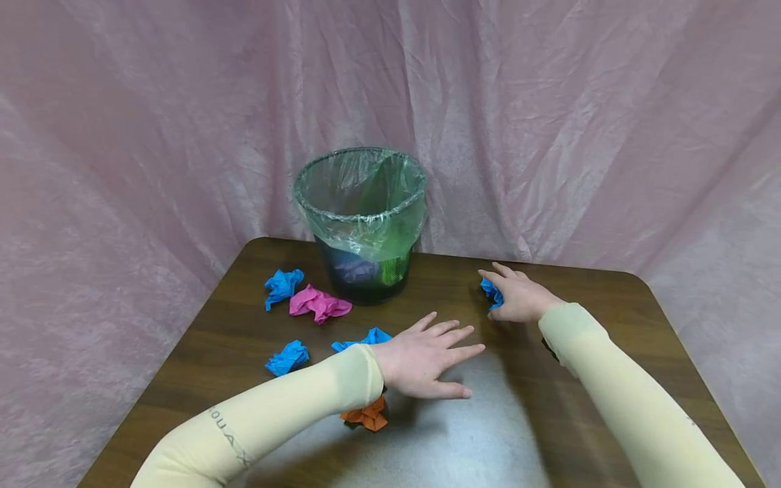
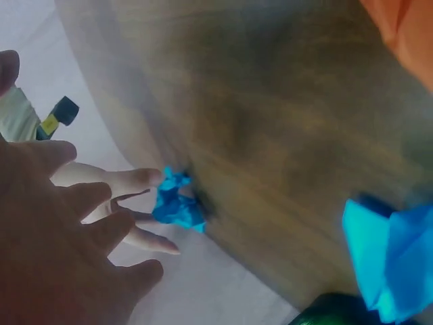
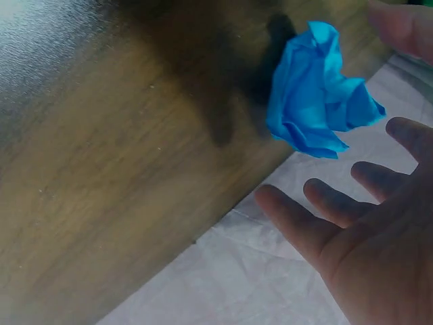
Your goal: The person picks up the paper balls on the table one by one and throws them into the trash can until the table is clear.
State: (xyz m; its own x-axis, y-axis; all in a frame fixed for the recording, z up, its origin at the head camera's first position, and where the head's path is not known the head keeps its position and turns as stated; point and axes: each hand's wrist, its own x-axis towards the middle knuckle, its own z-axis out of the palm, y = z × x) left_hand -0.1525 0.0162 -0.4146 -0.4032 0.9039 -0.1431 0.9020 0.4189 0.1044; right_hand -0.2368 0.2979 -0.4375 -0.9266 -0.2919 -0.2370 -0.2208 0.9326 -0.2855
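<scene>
Some green and purple paper (image 1: 392, 270) inside the lined bin (image 1: 360, 217)

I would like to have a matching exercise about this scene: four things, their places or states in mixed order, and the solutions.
1. pink paper
2. orange paper
3. right hand
4. bin

A. lined with a translucent bag
B. open around a blue paper
C. at the bin's base, left side
D. just below the left cuff in the head view

Pairs: 1-C, 2-D, 3-B, 4-A
</scene>
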